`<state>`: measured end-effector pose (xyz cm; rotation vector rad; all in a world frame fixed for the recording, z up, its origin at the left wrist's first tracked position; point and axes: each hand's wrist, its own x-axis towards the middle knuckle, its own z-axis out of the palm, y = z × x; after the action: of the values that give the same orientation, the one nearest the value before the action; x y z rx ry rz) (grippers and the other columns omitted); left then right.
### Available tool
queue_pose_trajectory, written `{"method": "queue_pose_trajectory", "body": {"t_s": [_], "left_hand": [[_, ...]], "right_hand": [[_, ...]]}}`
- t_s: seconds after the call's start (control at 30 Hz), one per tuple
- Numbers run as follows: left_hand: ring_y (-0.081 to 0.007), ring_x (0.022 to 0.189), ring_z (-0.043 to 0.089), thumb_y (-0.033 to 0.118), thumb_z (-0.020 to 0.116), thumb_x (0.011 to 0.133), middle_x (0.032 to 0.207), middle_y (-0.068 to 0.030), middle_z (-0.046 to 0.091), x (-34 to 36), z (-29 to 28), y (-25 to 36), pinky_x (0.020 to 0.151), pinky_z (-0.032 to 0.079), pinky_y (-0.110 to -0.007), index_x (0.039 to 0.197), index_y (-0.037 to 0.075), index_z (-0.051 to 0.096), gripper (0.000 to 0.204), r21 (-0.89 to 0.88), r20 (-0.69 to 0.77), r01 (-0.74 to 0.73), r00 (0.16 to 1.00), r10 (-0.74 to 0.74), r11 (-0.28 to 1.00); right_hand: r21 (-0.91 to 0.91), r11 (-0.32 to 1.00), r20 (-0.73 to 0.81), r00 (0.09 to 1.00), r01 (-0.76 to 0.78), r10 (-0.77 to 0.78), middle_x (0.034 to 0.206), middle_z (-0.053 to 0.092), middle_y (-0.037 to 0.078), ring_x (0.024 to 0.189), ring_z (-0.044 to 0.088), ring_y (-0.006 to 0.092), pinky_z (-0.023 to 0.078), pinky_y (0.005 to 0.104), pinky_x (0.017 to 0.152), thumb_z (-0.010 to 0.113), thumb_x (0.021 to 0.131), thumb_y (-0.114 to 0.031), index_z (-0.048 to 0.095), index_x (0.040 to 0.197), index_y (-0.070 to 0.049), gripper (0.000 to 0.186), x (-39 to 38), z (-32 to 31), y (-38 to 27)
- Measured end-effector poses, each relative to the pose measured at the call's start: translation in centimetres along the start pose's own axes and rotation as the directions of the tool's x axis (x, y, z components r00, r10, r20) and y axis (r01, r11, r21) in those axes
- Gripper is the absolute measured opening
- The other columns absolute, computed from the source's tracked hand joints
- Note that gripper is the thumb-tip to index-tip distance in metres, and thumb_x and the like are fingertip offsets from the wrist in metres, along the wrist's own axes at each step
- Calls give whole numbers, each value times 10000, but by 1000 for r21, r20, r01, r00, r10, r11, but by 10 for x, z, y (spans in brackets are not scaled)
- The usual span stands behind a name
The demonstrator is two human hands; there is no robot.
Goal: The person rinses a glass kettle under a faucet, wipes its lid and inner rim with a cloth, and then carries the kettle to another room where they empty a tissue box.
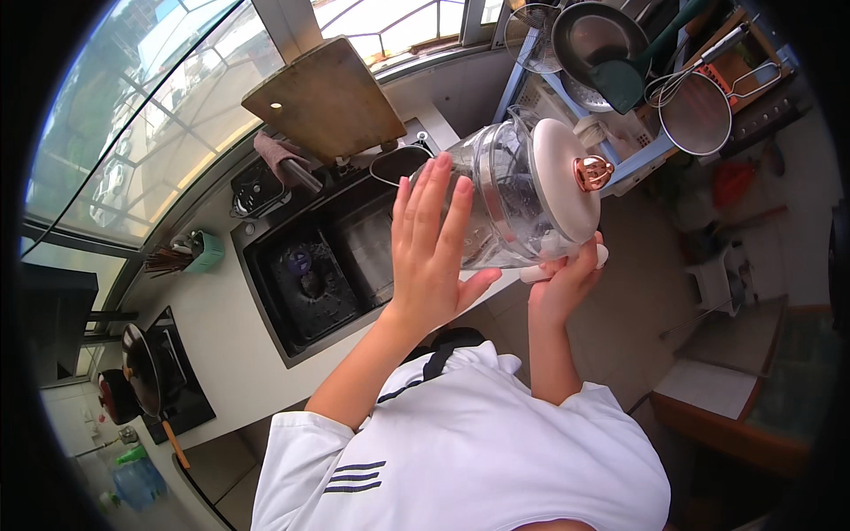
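Note:
A clear glass jug (507,186) is tilted on its side above the right end of the sink. It has a pale lid (560,190) with a rose-gold, crown-shaped knob (593,173), which faces right. My right hand (567,279) is closed around the jug's white handle (540,273), below the lid. With fingers stretched out, my left hand (429,252) is up at the jug's base end; whether the palm touches the glass is hidden.
Left of the jug is a black sink (310,274) set in a white counter (226,372). A wooden cutting board (328,102) leans at the window. Pans and a strainer (697,115) hang on a blue rack (642,164). A wok (142,367) stands on the stove at far left.

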<state>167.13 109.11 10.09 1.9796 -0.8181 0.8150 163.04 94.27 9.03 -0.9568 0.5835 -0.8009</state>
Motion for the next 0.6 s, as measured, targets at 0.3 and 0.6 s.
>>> {"method": "queue_pose_trajectory", "body": {"t_s": [0.3,0.6], "left_hand": [[-342,1332,268,485,450,901,1406,-229,323,-147,-24,-102,1049,255,-547,1375,-9,288,703,-137,613,930,351,-707,342],[-406,1334,236,515,289,927,1437,-288,206,-113,-33,23,1085,222,-540,1388,-60,222,740,149,900,363,336,278,-920]], "right_hand": [[23,994,-241,965,109,-100,573,328,-50,456,261,41,280,215,466,491,875,-255,399,719,-107,233,-70,-29,-18],[60,987,-375,920,146,-113,536,311,-44,423,271,49,273,227,442,497,881,-241,421,734,-98,219,-140,-51,-22]]}}
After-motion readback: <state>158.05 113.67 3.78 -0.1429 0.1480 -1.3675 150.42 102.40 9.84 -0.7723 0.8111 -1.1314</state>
